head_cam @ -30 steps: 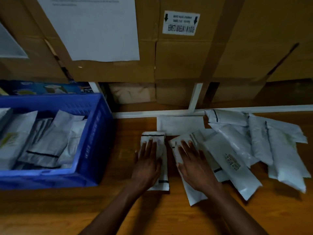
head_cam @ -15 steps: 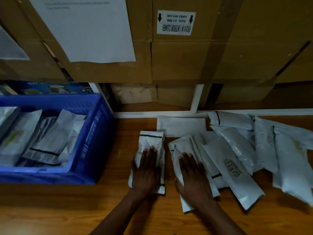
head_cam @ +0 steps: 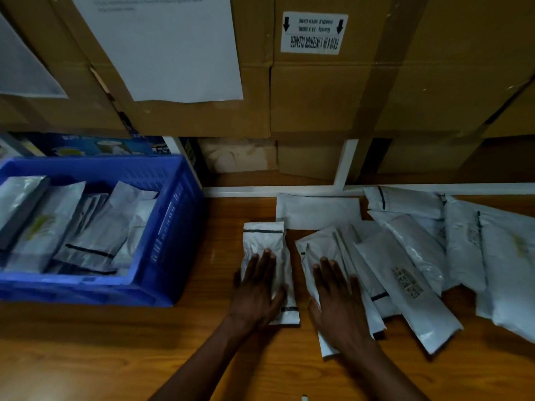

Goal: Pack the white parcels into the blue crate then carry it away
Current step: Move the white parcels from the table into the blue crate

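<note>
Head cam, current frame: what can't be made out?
All head view.
- Blue crate: left part cut off by the frame edge; parcels inside overlap, no count.
- Parcel with black stripe: lower half under the left hand.
- Front parcel of the pile: mostly under the right hand.
- Rightmost parcels: cut off by the right edge.
- Paper sheet text and barcode label: too blurred to read.
</note>
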